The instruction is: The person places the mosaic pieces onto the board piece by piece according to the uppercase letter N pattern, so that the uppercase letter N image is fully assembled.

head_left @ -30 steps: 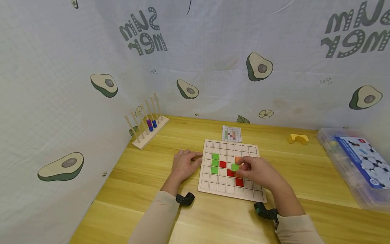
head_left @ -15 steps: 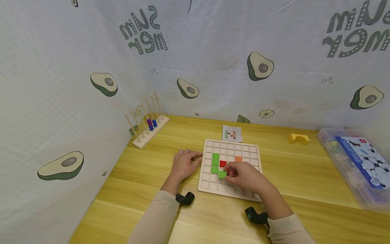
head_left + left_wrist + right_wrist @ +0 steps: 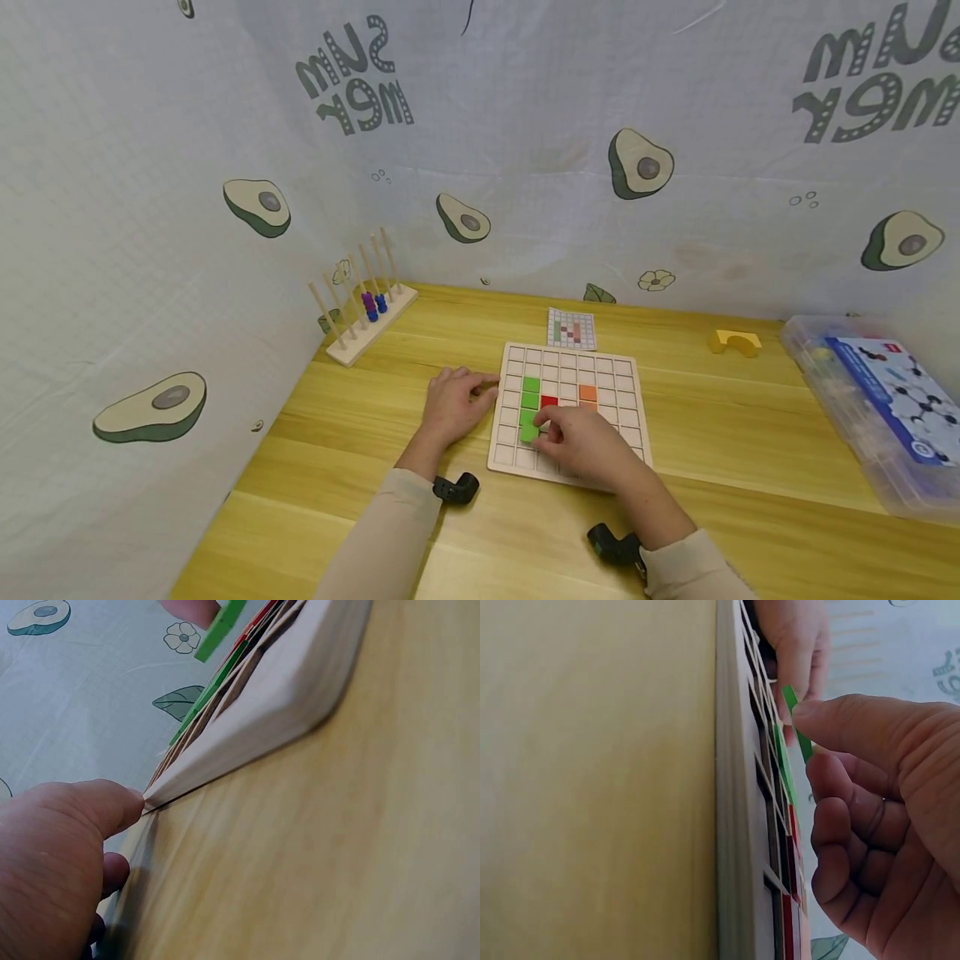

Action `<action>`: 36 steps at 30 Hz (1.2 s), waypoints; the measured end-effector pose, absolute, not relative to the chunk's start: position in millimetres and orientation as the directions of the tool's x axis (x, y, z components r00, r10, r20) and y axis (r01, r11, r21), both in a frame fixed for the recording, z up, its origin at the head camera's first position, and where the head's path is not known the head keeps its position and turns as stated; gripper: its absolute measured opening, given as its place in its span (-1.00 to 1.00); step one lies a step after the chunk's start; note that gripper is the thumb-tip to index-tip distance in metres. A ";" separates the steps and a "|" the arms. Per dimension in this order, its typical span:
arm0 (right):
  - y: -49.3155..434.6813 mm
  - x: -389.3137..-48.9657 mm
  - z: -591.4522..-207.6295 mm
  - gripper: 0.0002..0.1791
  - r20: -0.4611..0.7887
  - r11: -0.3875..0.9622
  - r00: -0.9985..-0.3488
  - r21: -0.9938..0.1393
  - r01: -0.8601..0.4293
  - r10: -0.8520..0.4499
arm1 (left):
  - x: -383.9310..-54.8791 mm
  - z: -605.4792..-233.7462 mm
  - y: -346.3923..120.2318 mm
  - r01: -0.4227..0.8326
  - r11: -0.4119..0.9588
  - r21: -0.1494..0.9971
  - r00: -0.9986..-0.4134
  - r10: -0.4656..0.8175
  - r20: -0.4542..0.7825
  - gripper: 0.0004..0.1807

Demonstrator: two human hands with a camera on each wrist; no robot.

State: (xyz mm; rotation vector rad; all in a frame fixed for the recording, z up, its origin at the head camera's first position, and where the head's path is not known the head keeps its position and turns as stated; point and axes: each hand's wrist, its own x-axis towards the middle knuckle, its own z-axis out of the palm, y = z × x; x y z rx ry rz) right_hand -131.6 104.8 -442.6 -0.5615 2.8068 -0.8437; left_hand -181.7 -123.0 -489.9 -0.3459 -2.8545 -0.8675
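Observation:
A pale wooden grid board [image 3: 615, 375] lies on the table. Between thumb and fingers, my right hand [image 3: 588, 446] pinches a thin green square tile [image 3: 798, 724]. In the right wrist view that tile is tilted and slightly above the board. It is held at the lower end of a column of green tiles [image 3: 530, 399] lying in the grid. A red tile [image 3: 549, 402] and orange tiles [image 3: 588, 392] show too; my right hand hides part of the grid. My left hand [image 3: 453, 408] rests on the table, a fingertip touching the board's left edge.
Behind the board lies a small printed grid card [image 3: 572, 329]. A wooden peg rack [image 3: 371, 329] with purple and blue beads stands at the left. To the right are a yellow arch block [image 3: 735, 341] and a clear plastic box [image 3: 832, 400] with a blue booklet [image 3: 900, 396] on top.
My right hand has moved left across the board with the green tile, from beside the orange tiles to the foot of the green column. The left hand has stayed put.

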 end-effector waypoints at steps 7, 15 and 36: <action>101.6 -130.9 -447.9 -0.84 -0.021 0.764 -0.899 -0.536 -0.359 -0.437 | -182.2 -488.8 -122.7 0.258 0.809 0.528 -0.964 0.179 0.196 -0.69; 97.2 -127.4 -448.9 -0.80 -0.035 0.788 -0.904 -0.506 -0.351 -0.425 | -179.7 -488.1 -122.8 0.255 0.806 0.534 -0.965 0.178 0.193 -0.70; 133.7 -139.5 -426.6 -0.72 -0.061 0.825 -0.967 -0.537 -0.176 -0.246 | -182.9 -488.5 -129.7 0.270 0.822 0.501 -0.959 0.183 0.217 -0.71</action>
